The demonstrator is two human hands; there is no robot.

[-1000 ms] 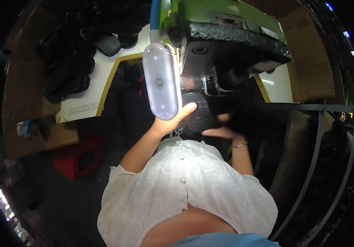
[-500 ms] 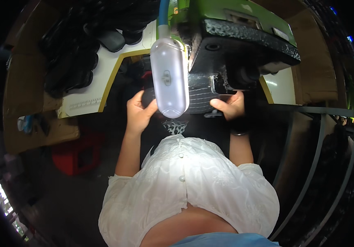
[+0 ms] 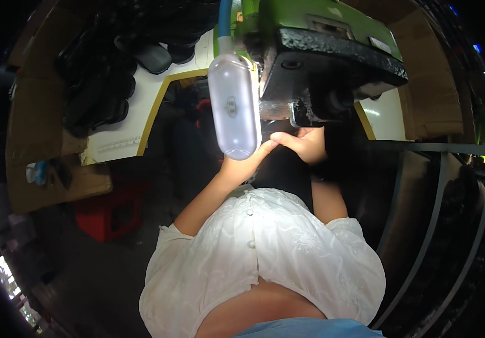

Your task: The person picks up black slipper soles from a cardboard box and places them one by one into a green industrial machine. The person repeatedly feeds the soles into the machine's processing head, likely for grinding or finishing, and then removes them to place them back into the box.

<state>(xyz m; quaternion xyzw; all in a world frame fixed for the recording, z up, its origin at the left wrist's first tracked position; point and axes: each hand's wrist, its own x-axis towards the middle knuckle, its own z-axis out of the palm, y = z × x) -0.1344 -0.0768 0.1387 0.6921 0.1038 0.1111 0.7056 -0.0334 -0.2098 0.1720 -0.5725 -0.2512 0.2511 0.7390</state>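
Under the green machine [image 3: 341,25], left hand [image 3: 246,164] and right hand [image 3: 309,147] meet, thumbs together, at a dark piece [image 3: 279,127]; whether they clamp it, I cannot tell. I judge it light, bendable, best held by its left and right edges.

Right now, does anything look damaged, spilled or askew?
The green machine looks rough and worn along its black edge. No spill shows; the lamp partly hides the left hand, so I can't judge there.

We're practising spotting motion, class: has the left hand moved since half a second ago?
Yes: the left hand moved right, from the lamp's left side to partly behind its lower end.
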